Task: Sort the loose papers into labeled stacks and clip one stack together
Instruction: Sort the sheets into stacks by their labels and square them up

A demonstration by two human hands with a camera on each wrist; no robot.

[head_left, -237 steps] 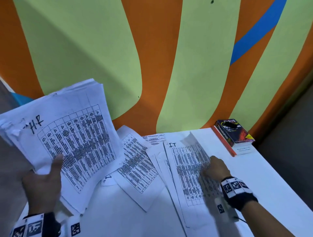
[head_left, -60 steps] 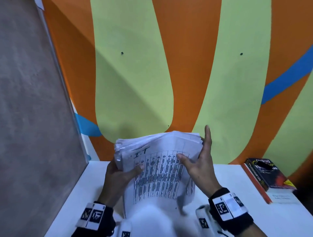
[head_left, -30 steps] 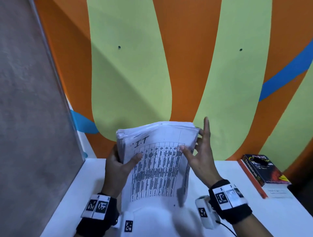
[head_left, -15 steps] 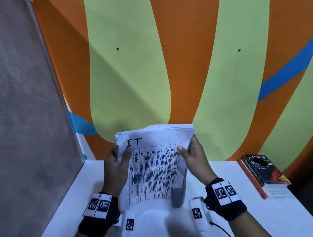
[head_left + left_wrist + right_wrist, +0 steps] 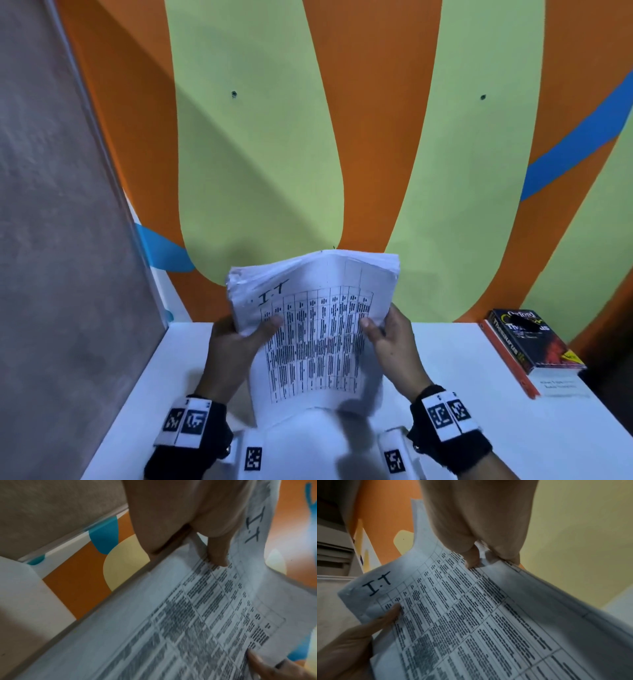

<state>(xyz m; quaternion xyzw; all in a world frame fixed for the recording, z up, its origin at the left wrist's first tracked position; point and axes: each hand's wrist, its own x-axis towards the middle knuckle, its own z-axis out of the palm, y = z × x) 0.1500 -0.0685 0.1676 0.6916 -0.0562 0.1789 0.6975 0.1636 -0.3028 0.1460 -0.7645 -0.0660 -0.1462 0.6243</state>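
Observation:
A thick stack of printed table sheets (image 5: 318,329), its top sheet marked "I.T" by hand, stands nearly upright over the white table (image 5: 455,387). My left hand (image 5: 239,346) grips its left edge, thumb on the front sheet and fingers behind. My right hand (image 5: 390,339) grips the right edge the same way. The left wrist view has my left thumb on the stack of sheets (image 5: 197,615). From the right wrist, the stack of sheets (image 5: 471,608) is held by both thumbs. The stack's lower edge is blurred. No clip is in view.
A dark thesaurus book (image 5: 534,342) lies on a red-edged book at the table's back right corner. A wall painted orange, green and blue (image 5: 260,144) rises right behind the table. A grey panel (image 5: 58,205) closes off the left side.
Loose sheets that lay spread on the table are now gathered in one stack. Since a second ago my right fingers have closed onto the stack's right edge, and the stack has dipped slightly.

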